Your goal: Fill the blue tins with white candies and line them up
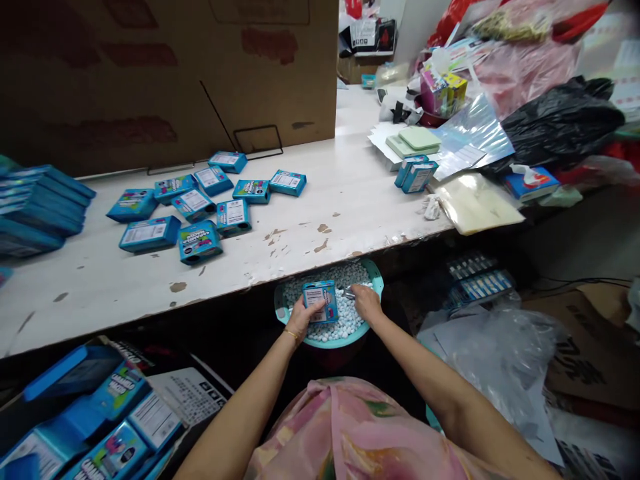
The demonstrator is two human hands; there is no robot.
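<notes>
Just below the table edge, a turquoise basin (379,275) holds many small white and pale-blue pellets (345,325) that look like candies. My left hand (301,315) grips a blue candy box (320,301) over the basin, its thumb across the printed label. To the right of the box, my right hand (367,303) is closed around a small metal scoop (349,293), whose tip is close to the box and the pellets. Fingers hide most of the scoop's handle.
Several blue boxes (200,241) lie scattered on the white table (280,267), beside a stack (43,207) at left. A large cardboard carton (170,73) stands behind. An open carton of blue boxes (115,427) sits lower left. Plastic bags (495,360) lie at right.
</notes>
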